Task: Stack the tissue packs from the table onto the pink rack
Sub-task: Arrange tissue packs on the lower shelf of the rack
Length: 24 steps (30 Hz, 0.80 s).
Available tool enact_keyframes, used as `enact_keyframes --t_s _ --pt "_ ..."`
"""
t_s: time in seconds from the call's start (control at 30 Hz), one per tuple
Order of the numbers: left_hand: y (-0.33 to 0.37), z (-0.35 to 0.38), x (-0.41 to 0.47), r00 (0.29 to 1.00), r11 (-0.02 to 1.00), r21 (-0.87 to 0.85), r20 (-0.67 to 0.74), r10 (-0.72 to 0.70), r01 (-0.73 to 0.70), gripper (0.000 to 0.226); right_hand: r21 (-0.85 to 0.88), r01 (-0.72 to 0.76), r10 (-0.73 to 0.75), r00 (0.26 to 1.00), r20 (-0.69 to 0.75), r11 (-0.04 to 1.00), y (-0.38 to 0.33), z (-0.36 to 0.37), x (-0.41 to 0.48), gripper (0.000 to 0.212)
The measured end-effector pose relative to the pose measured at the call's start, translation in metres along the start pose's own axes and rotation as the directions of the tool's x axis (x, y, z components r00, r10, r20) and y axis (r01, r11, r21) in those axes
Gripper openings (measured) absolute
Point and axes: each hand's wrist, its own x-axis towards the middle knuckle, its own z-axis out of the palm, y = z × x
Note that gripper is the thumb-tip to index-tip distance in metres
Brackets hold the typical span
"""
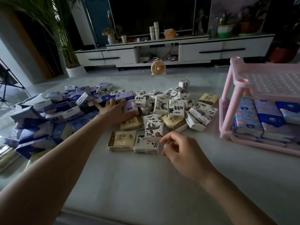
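Right hand point(178, 148) idles loosely curled, empty; I judge pick-up in hand: left hand point(113, 109) lies spread on purple tissue packs point(125, 95) and must grip one for the pink rack point(233, 69).

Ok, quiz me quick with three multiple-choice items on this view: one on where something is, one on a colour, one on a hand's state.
1. Where does the pink rack stand?
A) on the table's right side
B) on the floor by the fan
C) on the TV cabinet

2. The packs on its lower shelf are mostly:
A) yellow
B) blue
C) white

3. The right hand:
A) grips a yellow pack
B) presses on the rack
C) holds nothing

Answers: 1 A, it stands on the tabletop at right; 2 B, their wrappers are blue and purple; 3 C, its fingers are loosely curled around nothing.
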Motion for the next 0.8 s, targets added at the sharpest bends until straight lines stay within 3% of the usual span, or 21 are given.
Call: enact_keyframes --t_s 0.2,0.3,0.4,0.57,0.8 --pt "0.000 0.015 -0.002 0.958 0.991 -0.036 -0.264 0.112 -0.126 0.111 -0.034 0.012 -0.012 1.000 0.001 0.999 0.005 0.001 0.000 0.014" --pt "0.000 0.015 -0.001 0.956 0.980 -0.039 -0.229 0.184 -0.197 0.098 -0.046 0.007 -0.007 1.000 0.004 0.999 0.007 0.002 0.001 0.015" --pt "0.000 0.014 -0.001 0.945 0.973 0.001 -0.238 0.224 -0.231 0.100 -0.067 0.009 -0.008 1.000 0.006 0.998 0.008 0.004 0.002 0.016" --pt "0.003 0.020 -0.009 0.924 0.970 -0.089 -0.337 0.182 -0.224 0.095 -0.092 0.016 -0.015 1.000 0.010 0.996 0.011 0.005 0.003 0.017" --pt "0.004 0.014 -0.009 0.942 0.959 -0.165 -0.285 0.178 -0.231 0.098 -0.099 -0.001 0.003 1.000 0.020 0.995 0.014 0.011 0.003 0.016"
